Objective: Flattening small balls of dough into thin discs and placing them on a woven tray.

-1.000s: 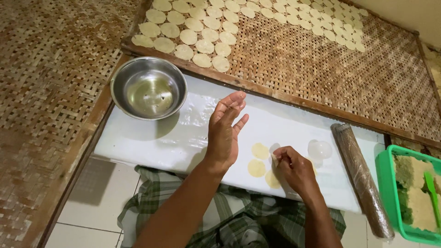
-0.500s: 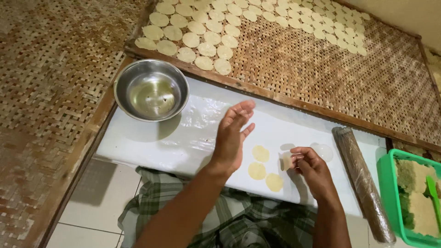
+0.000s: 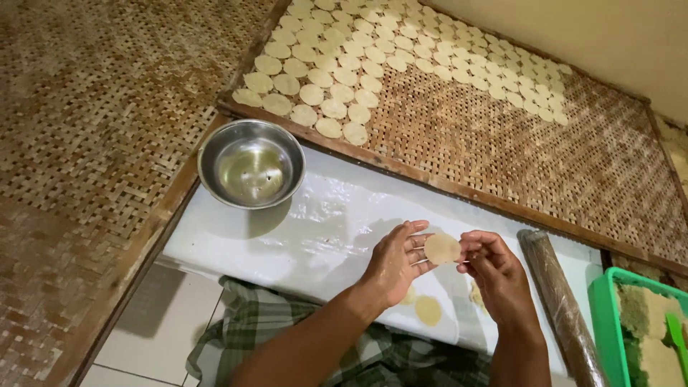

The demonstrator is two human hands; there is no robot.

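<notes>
Above white sheet (image 3: 315, 236), left hand (image 3: 393, 261), right hand (image 3: 498, 276) pinching dough disc (image 3: 441, 249)

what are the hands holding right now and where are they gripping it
A thin round dough disc, lifted above the white board. The left hand and right hand pinch it by opposite edges with their fingers.

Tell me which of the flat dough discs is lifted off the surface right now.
The dough disc pinched between the left hand and right hand; the others lie flat on the white sheet or woven tray.
</notes>
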